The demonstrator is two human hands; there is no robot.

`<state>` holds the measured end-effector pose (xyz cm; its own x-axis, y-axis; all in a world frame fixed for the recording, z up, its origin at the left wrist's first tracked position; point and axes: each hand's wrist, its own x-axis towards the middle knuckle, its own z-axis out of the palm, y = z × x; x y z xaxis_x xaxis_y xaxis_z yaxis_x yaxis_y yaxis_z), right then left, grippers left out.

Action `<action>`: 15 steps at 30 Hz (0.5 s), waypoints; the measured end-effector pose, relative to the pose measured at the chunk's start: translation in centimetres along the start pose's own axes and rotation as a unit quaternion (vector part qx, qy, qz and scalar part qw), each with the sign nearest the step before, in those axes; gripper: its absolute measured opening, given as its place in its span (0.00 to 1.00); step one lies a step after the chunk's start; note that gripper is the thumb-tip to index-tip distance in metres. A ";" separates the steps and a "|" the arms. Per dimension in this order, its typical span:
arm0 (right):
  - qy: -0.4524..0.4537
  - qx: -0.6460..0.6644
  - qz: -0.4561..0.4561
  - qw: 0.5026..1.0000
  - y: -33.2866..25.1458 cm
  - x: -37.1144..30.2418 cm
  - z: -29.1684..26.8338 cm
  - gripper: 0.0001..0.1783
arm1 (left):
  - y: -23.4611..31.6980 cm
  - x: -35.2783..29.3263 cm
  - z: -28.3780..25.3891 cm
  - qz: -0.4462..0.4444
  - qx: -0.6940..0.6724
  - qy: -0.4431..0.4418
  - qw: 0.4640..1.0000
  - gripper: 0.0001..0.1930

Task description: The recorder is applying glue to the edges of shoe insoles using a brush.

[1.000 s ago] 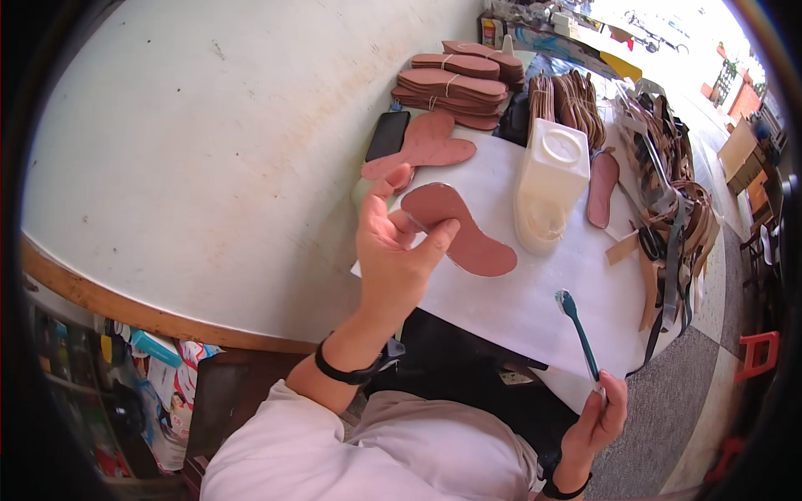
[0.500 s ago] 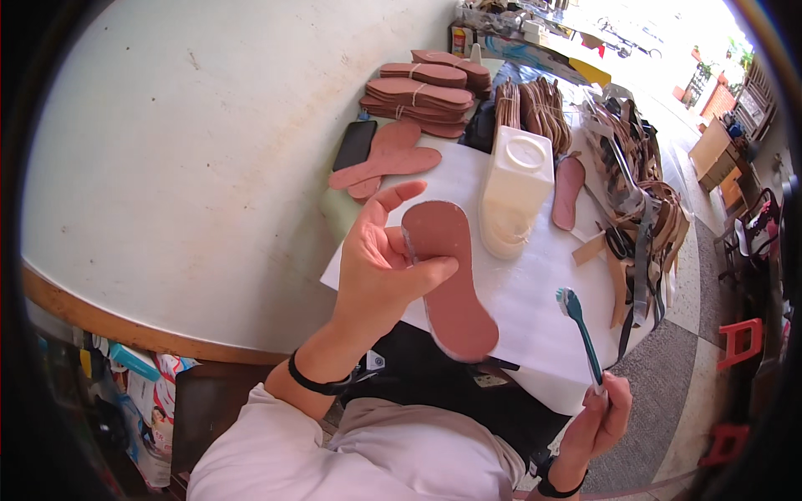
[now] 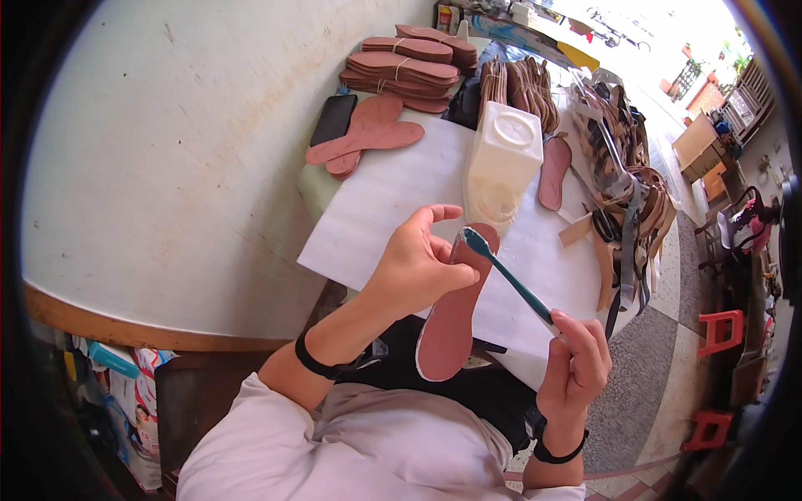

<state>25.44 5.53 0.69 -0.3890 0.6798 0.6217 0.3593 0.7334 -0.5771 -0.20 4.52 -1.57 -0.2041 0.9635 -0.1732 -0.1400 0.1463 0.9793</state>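
Observation:
My left hand point(image 3: 424, 265) grips a reddish-brown insole point(image 3: 449, 338) by its upper part, thumb lying across its face. The insole is tilted above the table's near edge, with a whitish line along its left edge. My right hand point(image 3: 576, 363) pinches the end of a teal toothbrush point(image 3: 520, 288). Its head touches or lies just over the insole's top edge, close to my left fingers. Beyond the insole stands a cut-open white plastic jug point(image 3: 504, 150) with something pale inside its lower part. A single insole point(image 3: 554, 173) lies to the right of the jug.
Bundled insole stacks point(image 3: 401, 71) sit at the back left, near crossed loose insoles point(image 3: 368, 138) and a black phone point(image 3: 334, 121). Strap bundles point(image 3: 643, 192) and scissors point(image 3: 603, 224) lie on the right. A wall point(image 3: 167, 167) borders the left; red stools point(image 3: 720, 331) stand on the floor.
My right hand has raised the toothbrush up and left to the insole's top edge. My left hand has turned the insole and brought it slightly lower. The view has shifted a little.

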 end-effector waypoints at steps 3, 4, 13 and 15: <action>-0.011 -0.011 -0.002 1.000 0.3 -0.2 0.2 0.18 | -0.5 0.2 0.1 -0.011 0.024 -0.012 1.000 0.39; -0.015 -0.015 -0.004 1.000 0.4 -0.1 0.3 0.18 | -0.6 0.2 0.1 -0.007 0.025 -0.013 1.000 0.39; 0.012 -0.035 0.036 0.999 1.0 0.0 1.1 0.18 | -0.7 -0.3 0.2 0.001 0.049 -0.016 0.999 0.38; 0.028 -0.031 0.042 0.998 1.3 -0.1 1.1 0.17 | -1.0 -0.2 0.1 -0.007 0.039 -0.009 0.999 0.38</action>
<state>24.99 6.41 -0.70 -0.3081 0.7362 0.6025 0.4410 0.6717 -0.5953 0.08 4.22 -2.48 -0.1847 0.9652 -0.1850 -0.0674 0.1753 0.9822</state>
